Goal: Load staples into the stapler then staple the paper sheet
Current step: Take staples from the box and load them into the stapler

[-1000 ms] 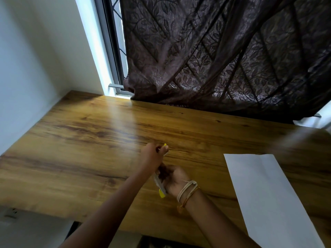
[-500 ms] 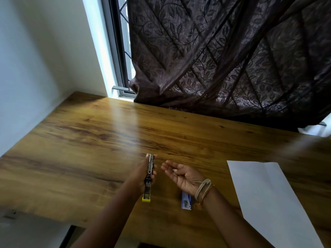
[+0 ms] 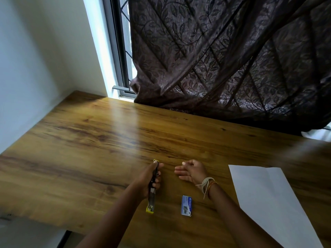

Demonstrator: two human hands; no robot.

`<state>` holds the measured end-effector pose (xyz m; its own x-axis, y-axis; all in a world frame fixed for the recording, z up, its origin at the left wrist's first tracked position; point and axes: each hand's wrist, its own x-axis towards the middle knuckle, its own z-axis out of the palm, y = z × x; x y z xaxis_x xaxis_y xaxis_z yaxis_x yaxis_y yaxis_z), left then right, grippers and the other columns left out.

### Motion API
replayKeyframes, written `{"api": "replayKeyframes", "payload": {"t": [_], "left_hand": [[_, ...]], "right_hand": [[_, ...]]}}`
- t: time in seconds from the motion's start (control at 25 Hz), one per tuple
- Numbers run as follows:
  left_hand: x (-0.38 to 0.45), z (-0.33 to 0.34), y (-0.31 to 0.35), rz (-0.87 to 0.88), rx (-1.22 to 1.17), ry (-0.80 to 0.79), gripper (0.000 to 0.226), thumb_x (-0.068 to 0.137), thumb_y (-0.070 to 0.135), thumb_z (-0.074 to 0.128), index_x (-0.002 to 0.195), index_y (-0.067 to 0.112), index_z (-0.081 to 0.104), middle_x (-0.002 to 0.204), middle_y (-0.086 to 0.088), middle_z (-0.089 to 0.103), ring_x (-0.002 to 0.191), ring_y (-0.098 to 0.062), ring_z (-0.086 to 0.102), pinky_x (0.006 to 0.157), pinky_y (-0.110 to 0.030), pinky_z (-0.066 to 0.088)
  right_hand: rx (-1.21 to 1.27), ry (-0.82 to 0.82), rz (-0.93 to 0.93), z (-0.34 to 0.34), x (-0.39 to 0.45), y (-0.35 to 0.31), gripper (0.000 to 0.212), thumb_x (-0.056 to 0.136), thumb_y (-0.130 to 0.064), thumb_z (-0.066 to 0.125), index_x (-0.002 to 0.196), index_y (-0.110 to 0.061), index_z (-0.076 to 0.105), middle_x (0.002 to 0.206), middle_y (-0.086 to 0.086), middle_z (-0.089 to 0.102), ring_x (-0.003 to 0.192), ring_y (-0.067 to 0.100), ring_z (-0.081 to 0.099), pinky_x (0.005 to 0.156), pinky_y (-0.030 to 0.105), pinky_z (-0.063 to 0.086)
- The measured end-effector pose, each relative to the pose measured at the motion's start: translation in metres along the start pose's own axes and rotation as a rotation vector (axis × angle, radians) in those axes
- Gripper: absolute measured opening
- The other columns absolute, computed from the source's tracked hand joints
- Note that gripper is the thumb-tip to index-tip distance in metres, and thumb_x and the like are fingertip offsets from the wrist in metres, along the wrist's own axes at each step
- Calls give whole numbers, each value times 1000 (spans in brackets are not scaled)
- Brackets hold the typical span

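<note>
Yellow-tipped stapler (image 3: 152,188) gripped in left hand (image 3: 149,179), lower centre; right hand (image 3: 192,171) empty, fingers loosely spread. Loading pending; staple box (image 3: 186,205) next.

two bare hands are in view: a left hand (image 3: 149,178) and a right hand (image 3: 191,170). there is one slim yellow-tipped metal stapler (image 3: 151,194), one small blue-and-white cardboard staple box (image 3: 186,205), one white paper sheet (image 3: 265,197), one brown wooden table (image 3: 89,149), and one dark leaf-patterned curtain (image 3: 223,56).
</note>
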<state>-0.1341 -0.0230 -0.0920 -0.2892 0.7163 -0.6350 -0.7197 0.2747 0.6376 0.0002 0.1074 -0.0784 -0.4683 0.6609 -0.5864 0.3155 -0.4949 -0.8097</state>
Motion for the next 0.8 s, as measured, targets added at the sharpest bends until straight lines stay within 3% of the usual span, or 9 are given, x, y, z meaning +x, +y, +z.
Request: {"api": "replayKeyframes", "payload": {"t": [0.12, 0.32, 0.48, 0.64, 0.8], "left_hand": [[1, 4, 3, 16, 37, -30, 33, 101, 30, 41, 115, 8, 61, 73, -3, 45, 46, -7, 42, 35, -19, 34], [6, 11, 4, 55, 138, 19, 28, 100, 27, 45, 110, 9, 64, 74, -5, 47, 57, -13, 46, 45, -23, 45], [11, 10, 2, 58, 79, -16, 27, 102, 23, 39, 113, 8, 59, 69, -7, 50, 54, -14, 50, 48, -25, 46], [18, 8, -4, 116, 139, 17, 26, 103, 19, 38, 112, 5, 58, 67, -9, 59, 53, -17, 59, 50, -28, 50], [22, 9, -7, 234, 281, 130, 10, 101, 14, 42, 97, 9, 50, 80, -13, 65, 63, -22, 65, 55, -29, 54]], "right_hand": [[-293, 147, -165, -12, 16, 1, 12, 90, -17, 63, 82, -12, 56, 75, 7, 71, 54, 14, 66, 47, 25, 52], [-539, 302, -337, -27, 34, -8, 14, 85, -21, 69, 71, -19, 67, 64, -1, 68, 56, 10, 63, 51, 24, 54], [-510, 346, -331, -31, 43, -15, 17, 89, -14, 63, 72, -20, 65, 70, 1, 69, 57, 10, 64, 52, 24, 54], [-391, 368, -262, -32, 36, -9, 7, 89, -7, 60, 88, -10, 67, 77, 3, 68, 63, 13, 65, 65, 32, 58], [-600, 274, -254, -32, 8, 7, 19, 84, -10, 64, 78, -28, 63, 83, 3, 71, 77, 12, 68, 75, 31, 58]]}}
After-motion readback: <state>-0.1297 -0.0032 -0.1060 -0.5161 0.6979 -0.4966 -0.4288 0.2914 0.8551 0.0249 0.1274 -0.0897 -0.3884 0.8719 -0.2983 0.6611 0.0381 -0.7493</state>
